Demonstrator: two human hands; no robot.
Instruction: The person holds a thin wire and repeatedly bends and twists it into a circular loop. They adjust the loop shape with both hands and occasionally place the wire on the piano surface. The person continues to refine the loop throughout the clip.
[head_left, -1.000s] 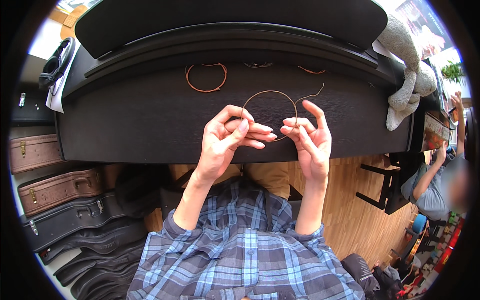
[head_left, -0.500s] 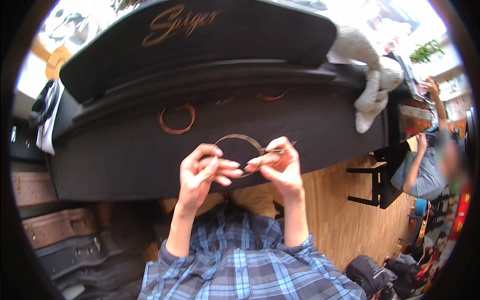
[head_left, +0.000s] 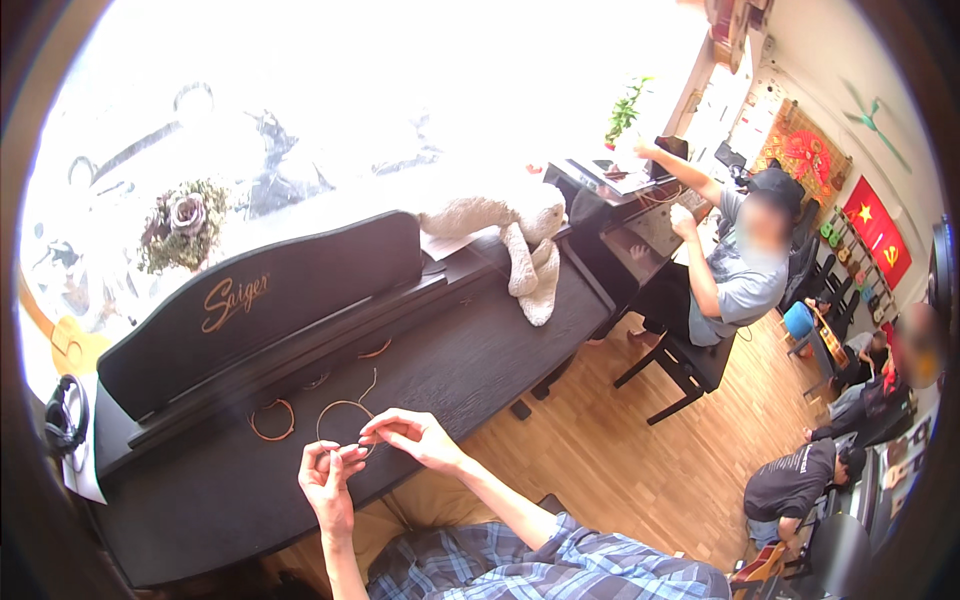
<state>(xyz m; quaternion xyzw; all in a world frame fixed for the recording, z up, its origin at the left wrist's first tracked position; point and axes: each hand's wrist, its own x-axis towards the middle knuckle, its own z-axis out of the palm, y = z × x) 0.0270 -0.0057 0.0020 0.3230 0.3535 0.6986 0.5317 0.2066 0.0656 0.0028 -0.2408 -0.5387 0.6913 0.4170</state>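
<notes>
Held above a black closed piano lid is a thin coiled metal string, bent into a loose ring with one end sticking up. My right hand pinches the ring's right side between thumb and fingertips. At the ring's lower left, my left hand has its fingers curled closed around the string's edge. On the lid beyond my hands lie a copper-coloured coil, a fainter silvery coil and another coppery coil.
The piano's upright board rises behind the lid. A grey plush toy droops over its right end; headphones lie at the left. To the right, a person in a grey shirt sits on a black bench. Further people are beyond.
The view has swung right and up, so more of the room shows. Both hands still hold the string, now lower left in view; its loose end points upward.
</notes>
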